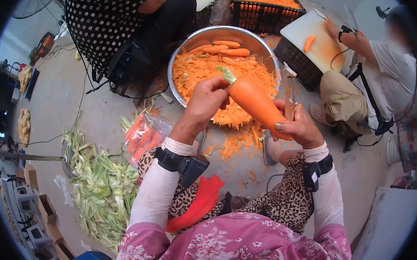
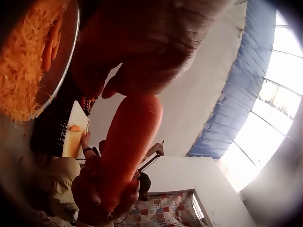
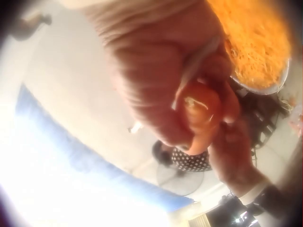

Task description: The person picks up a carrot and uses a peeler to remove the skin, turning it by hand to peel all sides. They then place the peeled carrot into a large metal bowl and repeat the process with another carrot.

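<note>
A large peeled carrot (image 1: pixel 254 102) with a short green stem end slants across the front of the basin in the head view. My right hand (image 1: pixel 303 124) grips its narrow end, thumb laid along the side. The same hand also holds a peeler (image 1: pixel 292 87), its metal head pointing up. At the stem end, the curled fingers of my left hand (image 1: pixel 204 103) pinch the carrot's top. Beneath is a metal basin (image 1: pixel 172 81) filled with orange peel shavings (image 1: pixel 197 76) and several peeled carrots (image 1: pixel 228 49).
A heap of green husks (image 1: pixel 103 185) lies on the floor at left, beside a plastic bag of orange-red things (image 1: pixel 145 135). Two people sit across the basin, one by a white board (image 1: pixel 300 32) on a crate. A black crate (image 1: pixel 270 13) of carrots stands behind.
</note>
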`<state>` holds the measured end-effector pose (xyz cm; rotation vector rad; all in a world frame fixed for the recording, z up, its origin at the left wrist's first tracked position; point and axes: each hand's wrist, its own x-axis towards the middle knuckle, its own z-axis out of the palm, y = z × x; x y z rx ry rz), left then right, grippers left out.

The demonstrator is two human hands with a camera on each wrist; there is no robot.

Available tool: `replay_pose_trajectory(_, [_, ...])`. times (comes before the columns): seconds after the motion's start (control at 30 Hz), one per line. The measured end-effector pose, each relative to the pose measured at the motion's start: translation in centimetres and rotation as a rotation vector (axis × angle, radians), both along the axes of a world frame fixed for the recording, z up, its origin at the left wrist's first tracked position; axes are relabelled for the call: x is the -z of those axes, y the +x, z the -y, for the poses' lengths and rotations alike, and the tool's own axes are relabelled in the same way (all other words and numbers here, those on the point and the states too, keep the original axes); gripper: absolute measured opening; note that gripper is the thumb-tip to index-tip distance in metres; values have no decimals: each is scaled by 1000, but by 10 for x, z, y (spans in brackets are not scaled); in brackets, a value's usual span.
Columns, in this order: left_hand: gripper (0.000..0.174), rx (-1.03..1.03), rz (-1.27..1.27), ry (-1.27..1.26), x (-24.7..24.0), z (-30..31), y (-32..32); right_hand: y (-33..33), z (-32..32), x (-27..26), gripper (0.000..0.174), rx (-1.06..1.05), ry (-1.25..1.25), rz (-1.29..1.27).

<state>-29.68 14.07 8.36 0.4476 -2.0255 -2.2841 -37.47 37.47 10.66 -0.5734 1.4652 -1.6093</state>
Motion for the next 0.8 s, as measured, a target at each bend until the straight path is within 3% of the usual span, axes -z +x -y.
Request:
replay_pose_trajectory(0.03, [16, 1, 2, -1, 0, 3, 0, -1, 0, 0, 67, 1, -1, 2])
replay_pose_trajectory(0.1, [17, 5, -133, 301, -1, 5, 1, -3, -1, 0, 66, -17, 42, -31])
replay_pose_trajectory(0.23, [12, -14, -149, 382, -3, 2, 2, -5, 0, 6, 62, -4, 73, -80])
replay_pose_trajectory(0.3, [12, -20, -138, 343, 3, 4, 1, -4, 0, 4, 60, -4, 187, -164])
replay_pose_trajectory(0.63, [15, -57, -157, 326, 3, -1, -1, -6, 1, 12, 57, 41, 168, -462])
replay_pose_trajectory(0.7, [15, -61, -160, 320, 2, -2, -1, -11, 0, 19, 63, 16, 126, -665])
replay_pose_trajectory(0.8, [14, -89, -162, 270, 0, -6, -1, -10, -3, 5, 57, -34, 238, -497])
